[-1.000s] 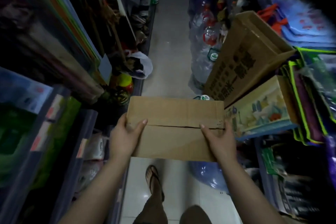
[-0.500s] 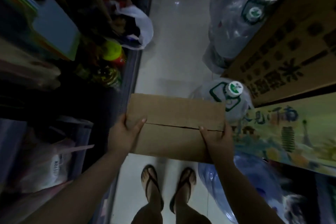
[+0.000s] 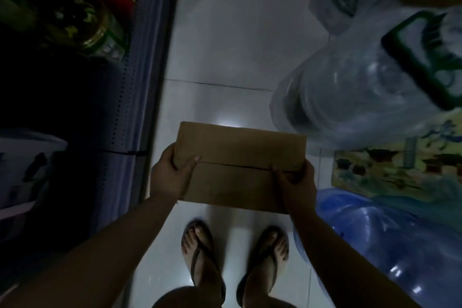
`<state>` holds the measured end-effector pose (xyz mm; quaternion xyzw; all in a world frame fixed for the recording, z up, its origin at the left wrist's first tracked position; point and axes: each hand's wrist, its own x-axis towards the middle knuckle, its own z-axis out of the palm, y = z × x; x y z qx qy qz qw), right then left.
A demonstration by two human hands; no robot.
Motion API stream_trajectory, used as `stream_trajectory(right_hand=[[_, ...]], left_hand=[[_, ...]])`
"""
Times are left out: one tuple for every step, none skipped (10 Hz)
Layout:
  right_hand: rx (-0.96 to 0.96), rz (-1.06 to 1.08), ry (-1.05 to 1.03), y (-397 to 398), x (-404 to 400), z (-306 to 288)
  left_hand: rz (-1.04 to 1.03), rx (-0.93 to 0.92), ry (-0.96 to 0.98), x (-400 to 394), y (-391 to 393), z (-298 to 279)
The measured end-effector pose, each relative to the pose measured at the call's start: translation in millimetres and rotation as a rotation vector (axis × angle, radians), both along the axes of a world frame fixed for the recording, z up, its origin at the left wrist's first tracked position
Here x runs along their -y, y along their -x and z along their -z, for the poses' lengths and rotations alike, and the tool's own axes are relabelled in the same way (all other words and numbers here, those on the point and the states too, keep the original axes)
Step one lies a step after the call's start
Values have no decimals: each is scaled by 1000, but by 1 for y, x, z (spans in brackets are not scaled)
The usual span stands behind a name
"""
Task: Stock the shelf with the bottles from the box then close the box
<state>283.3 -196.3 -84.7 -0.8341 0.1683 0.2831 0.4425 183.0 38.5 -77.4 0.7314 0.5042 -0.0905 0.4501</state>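
Box [image 3: 240, 167], flaps closed, lies crosswise, gripped by left hand [image 3: 171, 174] and right hand [image 3: 297, 182].

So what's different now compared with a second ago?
The view has tipped from looking along the aisle to straight down at the floor; both sandalled feet now show. The cardboard box, flaps shut, seems carried lower. Nothing taken or released: the left hand and right hand grip its ends as before.
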Motion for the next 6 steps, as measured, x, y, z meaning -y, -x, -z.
stream_trajectory(right_hand=[[-13,1,19,6,2,31],[-45,-11,16,10,5,44],[-37,-38,3,10,6,49],[-50,-61,23,10,5,47],[-41,-67,28,8,4,39],[-20,-79,55,3,5,11]], left_hand=[[-5,15,18,0,4,31],[-22,-20,70,4,12,46],[-54,-1,78,9,21,54],[-26,-49,73,10,19,54],[37,-104,78,5,13,46],[68,-133,58,3,4,20]])
